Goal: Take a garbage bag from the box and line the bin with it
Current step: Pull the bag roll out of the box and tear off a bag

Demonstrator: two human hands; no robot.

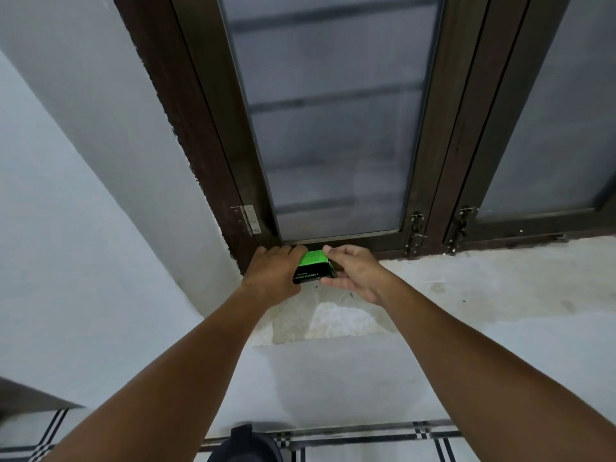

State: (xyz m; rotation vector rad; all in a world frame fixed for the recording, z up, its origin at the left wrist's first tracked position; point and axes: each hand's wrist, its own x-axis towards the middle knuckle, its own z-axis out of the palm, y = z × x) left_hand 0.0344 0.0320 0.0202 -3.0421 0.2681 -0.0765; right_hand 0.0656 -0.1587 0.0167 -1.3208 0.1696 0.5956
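Observation:
A small green and black box (313,266) of garbage bags sits on the concrete window sill (466,281), close to the dark window frame. My left hand (273,271) covers the box's left end with fingers curled over its top. From the right, my right hand (353,271) grips it with the thumb on top and fingers underneath. A dark rounded object (246,445) at the bottom edge, on the floor below the sill, may be the bin; most of it is hidden by the frame edge.
A brown-framed window (333,128) with frosted glass stands right behind the box, with a hinge (250,220) and latches (416,233) at its base. White walls rise at left and below the sill. Tiled floor (366,441) with dark lines lies below.

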